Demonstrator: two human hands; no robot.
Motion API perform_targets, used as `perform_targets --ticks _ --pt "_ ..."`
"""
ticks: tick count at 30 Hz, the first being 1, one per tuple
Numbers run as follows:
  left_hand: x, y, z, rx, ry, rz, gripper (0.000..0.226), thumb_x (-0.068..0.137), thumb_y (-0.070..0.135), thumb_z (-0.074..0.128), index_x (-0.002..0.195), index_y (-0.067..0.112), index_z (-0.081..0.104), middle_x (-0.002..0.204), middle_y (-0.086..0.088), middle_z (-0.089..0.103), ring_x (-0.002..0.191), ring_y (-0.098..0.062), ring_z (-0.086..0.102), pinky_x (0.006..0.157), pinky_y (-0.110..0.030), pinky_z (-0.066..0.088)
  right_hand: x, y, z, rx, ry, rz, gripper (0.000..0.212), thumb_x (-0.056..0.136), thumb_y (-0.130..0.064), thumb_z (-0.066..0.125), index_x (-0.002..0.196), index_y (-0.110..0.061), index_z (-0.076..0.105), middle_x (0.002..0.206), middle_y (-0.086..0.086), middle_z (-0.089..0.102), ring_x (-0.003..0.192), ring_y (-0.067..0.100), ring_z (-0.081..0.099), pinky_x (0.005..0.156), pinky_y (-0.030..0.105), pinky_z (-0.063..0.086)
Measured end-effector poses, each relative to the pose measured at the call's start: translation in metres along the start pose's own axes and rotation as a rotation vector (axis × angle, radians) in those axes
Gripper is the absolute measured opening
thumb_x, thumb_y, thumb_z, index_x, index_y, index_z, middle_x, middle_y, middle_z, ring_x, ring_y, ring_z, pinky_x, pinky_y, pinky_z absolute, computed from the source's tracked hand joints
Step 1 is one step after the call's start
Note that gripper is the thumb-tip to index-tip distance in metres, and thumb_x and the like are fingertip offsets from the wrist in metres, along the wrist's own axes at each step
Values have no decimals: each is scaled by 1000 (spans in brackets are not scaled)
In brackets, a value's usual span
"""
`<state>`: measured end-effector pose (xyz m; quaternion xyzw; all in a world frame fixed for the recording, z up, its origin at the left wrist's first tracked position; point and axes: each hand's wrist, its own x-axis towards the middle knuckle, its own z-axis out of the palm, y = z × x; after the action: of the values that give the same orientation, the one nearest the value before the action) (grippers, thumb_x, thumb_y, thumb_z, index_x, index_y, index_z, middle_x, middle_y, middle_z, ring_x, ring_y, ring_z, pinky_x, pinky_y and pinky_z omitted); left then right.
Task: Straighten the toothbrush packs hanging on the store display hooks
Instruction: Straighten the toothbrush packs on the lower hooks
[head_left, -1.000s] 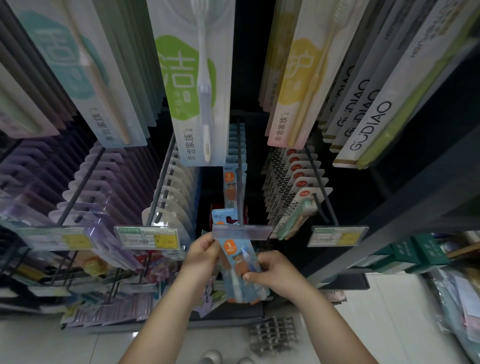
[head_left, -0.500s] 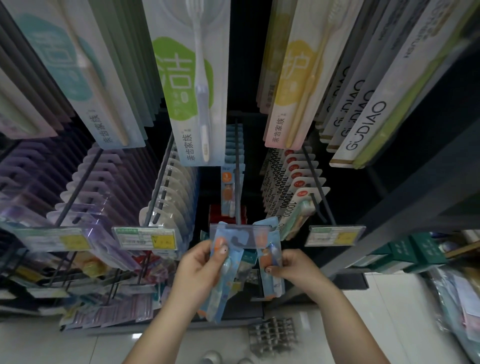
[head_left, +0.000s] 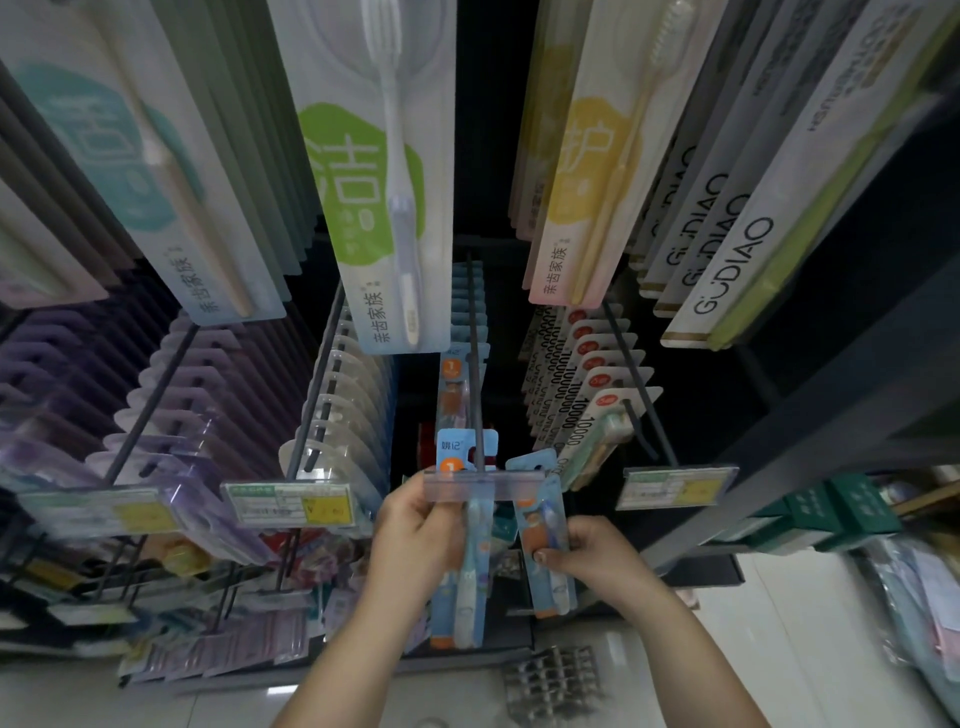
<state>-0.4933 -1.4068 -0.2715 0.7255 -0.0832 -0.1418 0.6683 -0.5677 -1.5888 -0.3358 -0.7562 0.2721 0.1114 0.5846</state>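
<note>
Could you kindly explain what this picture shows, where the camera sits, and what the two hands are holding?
No machine here: a person wears one camera on the head, looking down a store display. The left hand holds a blue toothbrush pack just below the centre hook, by its clear price-tag strip. The right hand pinches a second blue pack, which looks off the hook and tilted. Other packs hang in rows on neighbouring hooks, above a tiled floor.

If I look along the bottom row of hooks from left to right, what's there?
Purple clear-plastic packs → white clear-plastic packs → left hand holding a blue toothbrush pack → right hand holding another blue toothbrush pack → white "10000" packs.
</note>
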Motion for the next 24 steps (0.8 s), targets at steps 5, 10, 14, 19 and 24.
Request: perform_targets --ticks 5,10,14,19,24 --pt "8 -2 4 -6 -6 9 33 92 -2 46 74 18 64 68 8 66 69 -8 61 62 -19 49 2 1 2 6 11 5 13 81 -4 66 77 -16 68 71 -9 71 74 4 67 67 21 50" --pt "34 -6 12 -119 24 -135 29 93 2 49 72 19 59 68 4 55 66 -12 52 70 -29 41 4 2 3 -26 40 -18 6 80 -5 68 78 -11 68 79 2 70 76 9 66 71 27 51" --pt "45 -3 10 -1 -17 30 23 96 15 47 78 21 61 70 13 61 63 8 57 62 -10 43 0 -3 6 2 7 -19 20 80 -1 68 74 -20 66 76 -7 69 77 8 65 74 26 51" --pt "61 -7 9 63 -30 74 26 97 23 46 77 20 62 70 10 62 66 0 57 62 -17 44 -9 -11 14 -2 -37 -79 22 72 -13 72 80 6 66 87 24 69 79 14 61 76 34 49" --pt "71 -10 13 82 -41 15 28 97 25 45 74 21 59 69 7 60 65 -7 57 59 -19 43 -11 -22 23 -43 -87 -96 27 79 -4 69 65 -28 65 63 -14 68 67 -3 61 64 18 47"
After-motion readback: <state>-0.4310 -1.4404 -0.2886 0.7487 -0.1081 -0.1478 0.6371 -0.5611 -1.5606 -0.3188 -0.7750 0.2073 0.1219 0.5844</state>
